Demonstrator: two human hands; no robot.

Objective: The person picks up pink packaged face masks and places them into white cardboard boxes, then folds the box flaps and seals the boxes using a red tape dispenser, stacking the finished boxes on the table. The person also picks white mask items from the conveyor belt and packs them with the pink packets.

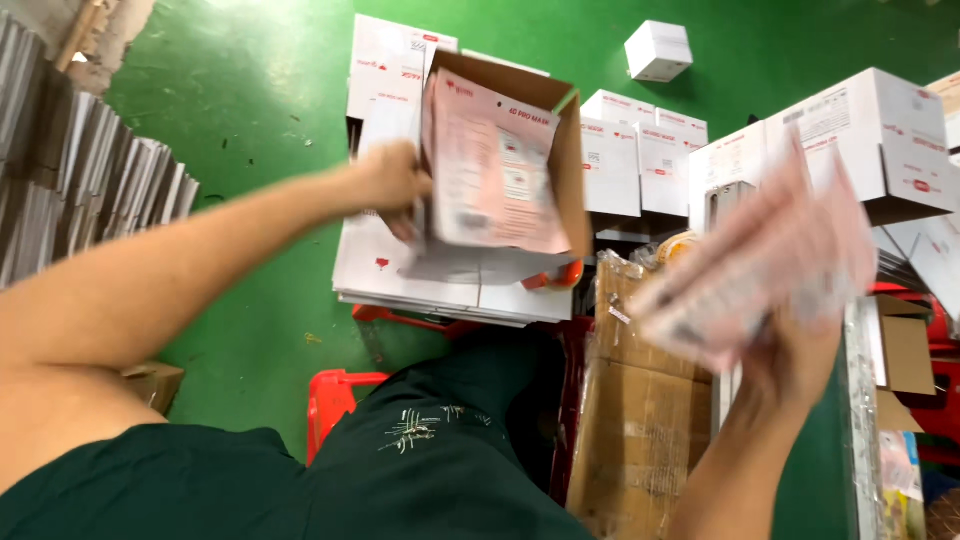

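My left hand [392,180] grips the edge of an open cardboard box [565,150], white outside and brown inside, held up above the floor. A pink printed leaflet [495,165] stands inside the box against its wall. My right hand [790,355] is raised at the right and holds a fanned stack of pink leaflets [760,265], blurred by motion. The box hangs over a pile of flat white carton blanks [400,275].
Several closed white boxes [860,135] stand at the back right, one small white box [658,50] farther off. A brown wrapped carton [640,420] sits by my knee on a red plastic stool [335,400]. Stacked grey sheets [70,170] lean at left on the green floor.
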